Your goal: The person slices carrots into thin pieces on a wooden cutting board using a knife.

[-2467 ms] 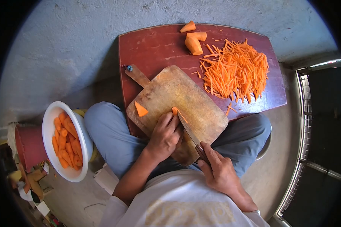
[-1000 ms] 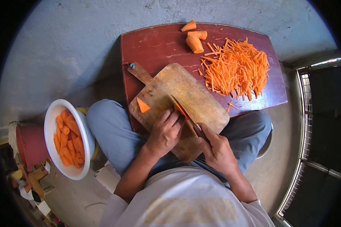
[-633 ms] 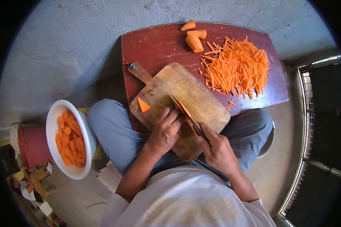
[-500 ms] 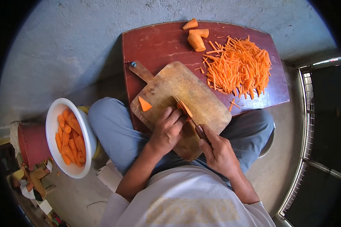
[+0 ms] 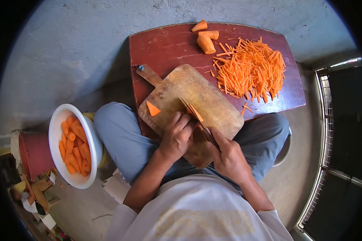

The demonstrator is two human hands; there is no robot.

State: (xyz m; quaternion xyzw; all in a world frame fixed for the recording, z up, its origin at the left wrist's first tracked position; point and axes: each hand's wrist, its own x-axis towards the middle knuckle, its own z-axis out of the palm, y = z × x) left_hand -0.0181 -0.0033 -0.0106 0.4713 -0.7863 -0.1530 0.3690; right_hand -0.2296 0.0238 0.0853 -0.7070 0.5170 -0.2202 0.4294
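My left hand point(image 5: 176, 136) presses a carrot piece, mostly hidden by fingers and blade, on the wooden cutting board point(image 5: 213, 108). My right hand point(image 5: 228, 154) is closed round the handle of a knife point(image 5: 200, 121), whose blade points up and left beside my left fingertips. A thin carrot slice point(image 5: 196, 113) lies along the blade's right side. Near the board's left edge sits a flat carrot wedge point(image 5: 153, 109). The board rests partly on the red table point(image 5: 161, 46), its lower corner over my lap.
A heap of carrot strips point(image 5: 251, 70) covers the table's right part. Carrot chunks point(image 5: 206, 43) lie at its back edge. On the left stands a white basin point(image 5: 93, 160) of peeled carrots, beside a red bucket point(image 5: 34, 154). Another person point(image 5: 34, 195) is at the far lower left.
Since the oldest frame, a thin slice has appeared to the right of the blade. The knife has moved slightly up and left, with my right hand. My left hand still holds the piece.
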